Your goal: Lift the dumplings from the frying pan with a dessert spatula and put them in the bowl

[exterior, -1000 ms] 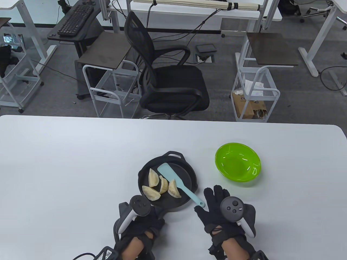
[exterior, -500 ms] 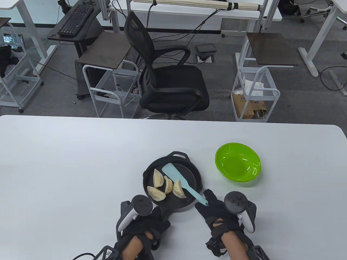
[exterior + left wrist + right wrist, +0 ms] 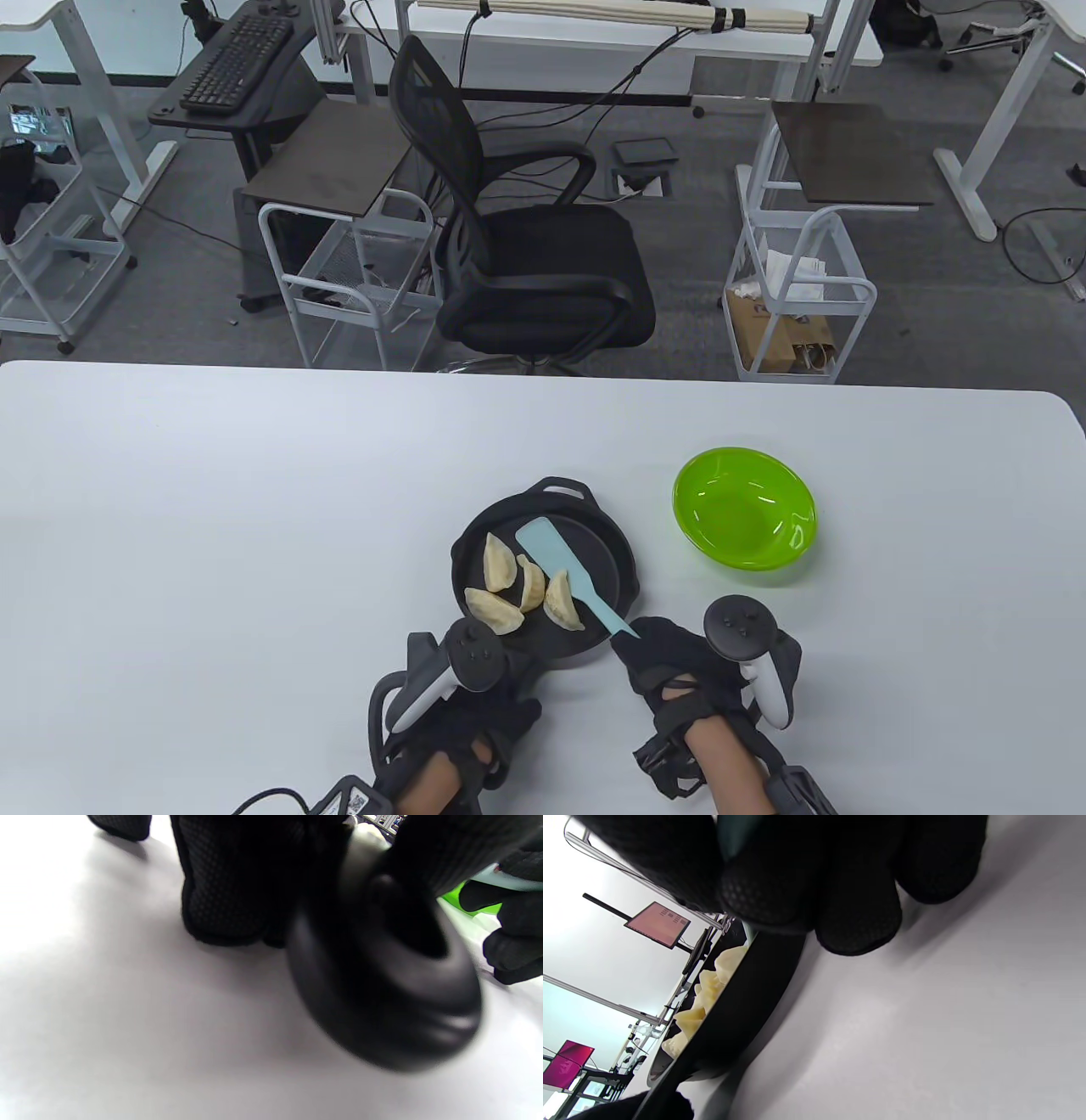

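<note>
A black frying pan [image 3: 607, 577] sits on the white table [image 3: 254, 509] and holds several pale dumplings [image 3: 526, 586]. A light blue dessert spatula [image 3: 551, 552] lies with its blade in the pan beside the dumplings. My right hand [image 3: 666, 649] grips the end of its handle, which shows as a teal handle [image 3: 734, 832] between the gloved fingers [image 3: 806, 878]. My left hand [image 3: 496, 679] holds the pan's near handle [image 3: 382, 984]. The green bowl [image 3: 745, 518] stands empty to the right of the pan.
Beyond the table's far edge stand a black office chair [image 3: 526, 255] and white wire carts [image 3: 797, 289]. Bare table surface lies to the left of the pan and beyond it.
The pan has slid to the right with my left hand on its handle. My right hand, open a second ago, has curled round the spatula handle's end.
</note>
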